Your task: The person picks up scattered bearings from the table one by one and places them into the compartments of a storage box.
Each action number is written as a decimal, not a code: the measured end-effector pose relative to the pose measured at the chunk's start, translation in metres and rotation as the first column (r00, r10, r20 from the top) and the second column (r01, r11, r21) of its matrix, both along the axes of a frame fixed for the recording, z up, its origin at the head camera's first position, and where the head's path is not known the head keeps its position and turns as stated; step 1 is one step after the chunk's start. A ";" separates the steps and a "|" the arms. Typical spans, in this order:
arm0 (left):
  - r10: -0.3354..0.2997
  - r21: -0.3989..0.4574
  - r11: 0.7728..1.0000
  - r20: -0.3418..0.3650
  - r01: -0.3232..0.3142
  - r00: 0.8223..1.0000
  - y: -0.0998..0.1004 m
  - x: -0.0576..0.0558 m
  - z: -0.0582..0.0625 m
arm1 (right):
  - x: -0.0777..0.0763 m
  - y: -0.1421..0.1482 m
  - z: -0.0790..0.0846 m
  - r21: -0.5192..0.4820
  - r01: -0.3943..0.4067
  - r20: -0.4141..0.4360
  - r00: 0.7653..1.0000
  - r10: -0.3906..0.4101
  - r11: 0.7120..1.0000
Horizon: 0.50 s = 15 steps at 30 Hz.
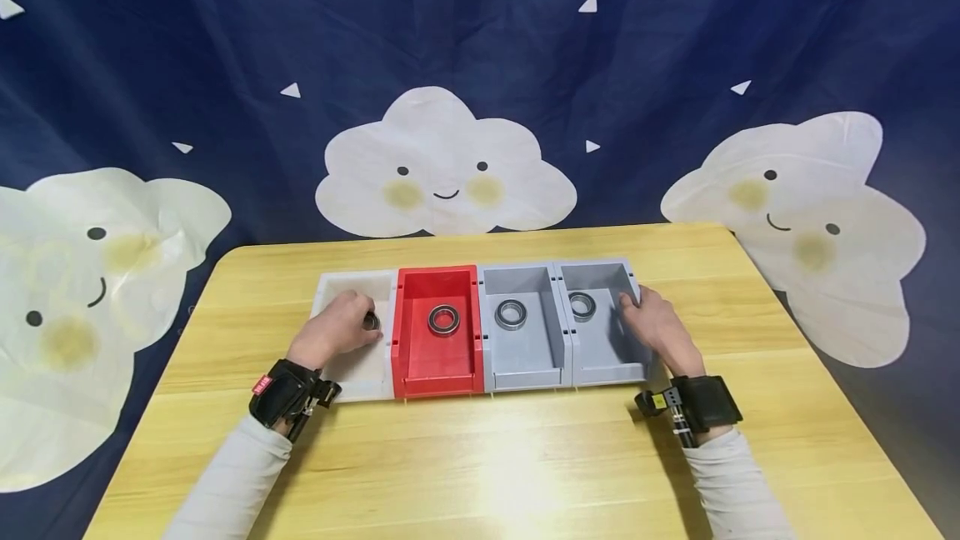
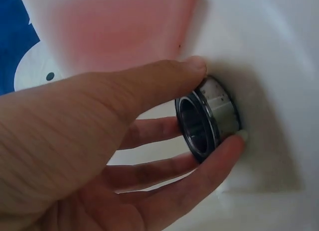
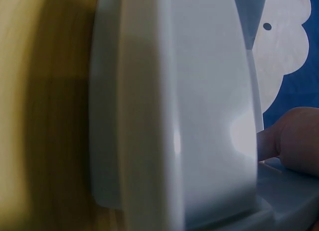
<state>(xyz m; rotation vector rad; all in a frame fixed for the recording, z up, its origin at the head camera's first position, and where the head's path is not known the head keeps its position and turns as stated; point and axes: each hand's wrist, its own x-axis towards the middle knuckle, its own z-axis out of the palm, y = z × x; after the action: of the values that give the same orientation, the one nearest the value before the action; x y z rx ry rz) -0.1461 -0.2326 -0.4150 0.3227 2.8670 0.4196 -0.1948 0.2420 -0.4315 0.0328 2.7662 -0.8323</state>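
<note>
My left hand (image 1: 337, 330) reaches into the white bin (image 1: 360, 373) and holds a ball bearing (image 2: 222, 109) between thumb and fingers. In the left wrist view this metal ring with a dark inner rim is tilted on edge near the bin's surface. At the far right of the row, my right hand (image 1: 660, 327) grips the side wall of the end grey bin (image 1: 607, 352). Its thumb (image 3: 299, 139) shows at that wall in the right wrist view; the other fingers are hidden there. Inside the end grey bin lies another bearing (image 1: 592, 307).
Between these bins stand a red bin (image 1: 438, 363) with a bearing (image 1: 432, 320) and another grey bin (image 1: 525, 361) with a bearing (image 1: 498, 315). All the bins adjoin in one row on a wooden table (image 1: 480, 457). Behind hangs a dark blue cloud-patterned curtain (image 1: 510, 40).
</note>
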 end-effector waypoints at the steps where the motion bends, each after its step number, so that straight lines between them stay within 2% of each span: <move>1: 0.006 -0.003 1.000 -0.002 -0.006 1.000 0.001 0.001 0.000 | 0.000 0.000 0.000 0.000 0.000 0.002 1.000 0.000 1.000; 10: 0.040 -0.017 0.999 -0.006 -0.041 0.999 0.005 0.003 -0.002 | 0.000 0.001 0.001 0.010 0.003 0.018 1.000 -0.003 1.000; 15: 0.083 -0.001 0.997 0.044 -0.083 0.996 0.003 0.007 0.002 | 0.001 0.000 0.001 0.024 0.001 0.003 1.000 -0.001 1.000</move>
<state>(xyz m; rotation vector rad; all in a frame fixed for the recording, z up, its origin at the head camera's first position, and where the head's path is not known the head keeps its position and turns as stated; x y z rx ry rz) -0.1396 -0.2293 -0.4128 0.1920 2.8451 0.4372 -0.1935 0.2420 -0.4301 0.0402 2.7734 -0.7993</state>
